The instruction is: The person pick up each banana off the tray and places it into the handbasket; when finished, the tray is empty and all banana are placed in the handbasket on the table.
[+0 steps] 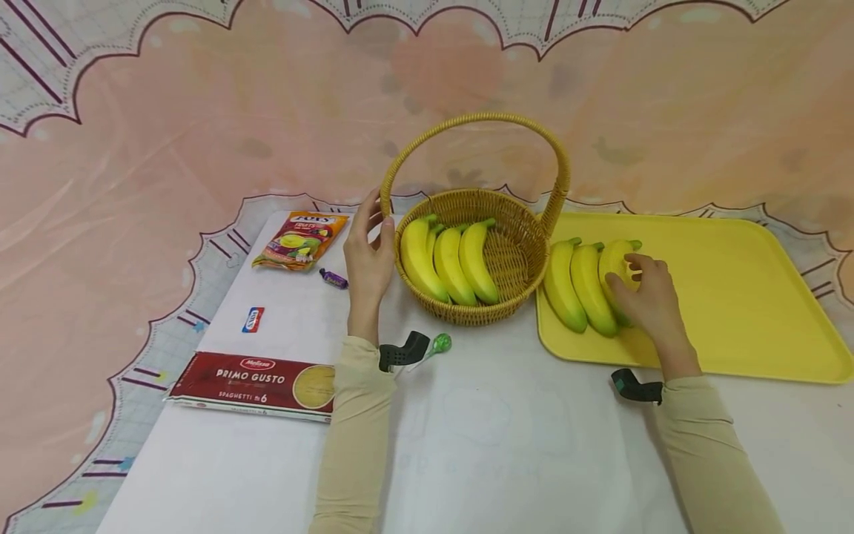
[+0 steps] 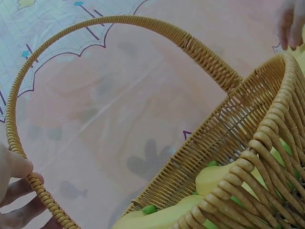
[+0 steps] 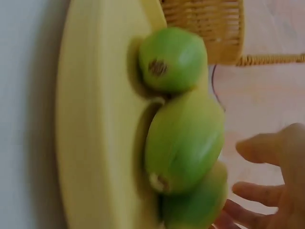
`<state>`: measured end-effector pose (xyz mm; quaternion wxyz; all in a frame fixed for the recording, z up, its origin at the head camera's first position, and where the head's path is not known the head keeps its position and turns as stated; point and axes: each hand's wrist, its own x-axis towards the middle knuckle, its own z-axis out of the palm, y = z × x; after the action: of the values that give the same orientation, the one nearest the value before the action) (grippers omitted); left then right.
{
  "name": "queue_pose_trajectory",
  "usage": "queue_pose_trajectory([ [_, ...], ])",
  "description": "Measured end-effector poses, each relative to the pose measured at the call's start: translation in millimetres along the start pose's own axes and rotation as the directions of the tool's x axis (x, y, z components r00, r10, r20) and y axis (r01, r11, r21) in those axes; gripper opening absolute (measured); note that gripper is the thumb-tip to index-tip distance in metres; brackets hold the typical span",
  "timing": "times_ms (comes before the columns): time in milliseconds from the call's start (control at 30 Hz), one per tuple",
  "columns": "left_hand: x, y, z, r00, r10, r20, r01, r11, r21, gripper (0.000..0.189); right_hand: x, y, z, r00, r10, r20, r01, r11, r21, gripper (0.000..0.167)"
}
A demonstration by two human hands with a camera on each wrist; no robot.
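My left hand (image 1: 369,267) holds the side of the wicker basket's handle (image 2: 45,198), thumb and fingers on either side of it. Several yellow bananas (image 1: 416,259) lie inside the basket (image 1: 477,315), toward its left. On the yellow tray (image 1: 734,297), three bananas (image 1: 587,289) with green tips lie side by side near the left edge. My right hand (image 1: 650,297) is over the rightmost one, partly hiding it. In the right wrist view the fingers (image 3: 259,193) are spread and loosely bent beside the bananas; whether they touch is unclear.
Left on the white table lie an orange candy bag (image 1: 300,241), a purple wrapped candy (image 1: 333,279), a small red-and-blue wrapped piece (image 1: 253,320) and a red spaghetti pack (image 1: 247,386). A green lollipop (image 1: 441,343) lies before the basket. Patterned cloth (image 1: 467,81) hangs behind.
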<state>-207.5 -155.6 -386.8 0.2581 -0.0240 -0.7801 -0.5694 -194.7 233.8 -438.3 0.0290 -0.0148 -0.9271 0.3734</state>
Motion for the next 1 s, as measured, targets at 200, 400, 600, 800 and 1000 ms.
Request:
queue_pose_trajectory([
  [200,-1.1,-1.6,0.0,1.0,-0.004,0.002,0.004,1.0,0.027,0.045,-0.9,16.2,-6.0,0.98,0.062,0.188,-0.057,0.998,-0.03,0.079],
  [400,-1.3,-0.6,-0.6,1.0,0.001,-0.006,-0.001,1.0,0.028,0.045,-8.4,19.3,-11.6,0.966,0.049,0.254,-0.038,0.998,-0.048,0.076],
  [600,-1.8,0.1,-0.2,1.0,-0.005,0.0,0.005,1.0,0.03,0.045,-24.1,16.8,-16.6,0.975,0.013,0.222,-0.006,0.999,-0.032,0.072],
  [800,-0.8,-0.6,0.5,1.0,0.013,-0.004,-0.014,1.0,-0.001,0.045,-42.1,9.3,-16.2,0.98,-0.074,0.185,0.078,0.997,-0.014,0.067],
  [1000,-0.8,-2.7,0.9,1.0,-0.007,0.0,0.007,1.0,-0.001,0.045,-58.1,-5.1,-12.7,0.973,-0.141,0.185,0.144,0.99,-0.006,0.062],
])
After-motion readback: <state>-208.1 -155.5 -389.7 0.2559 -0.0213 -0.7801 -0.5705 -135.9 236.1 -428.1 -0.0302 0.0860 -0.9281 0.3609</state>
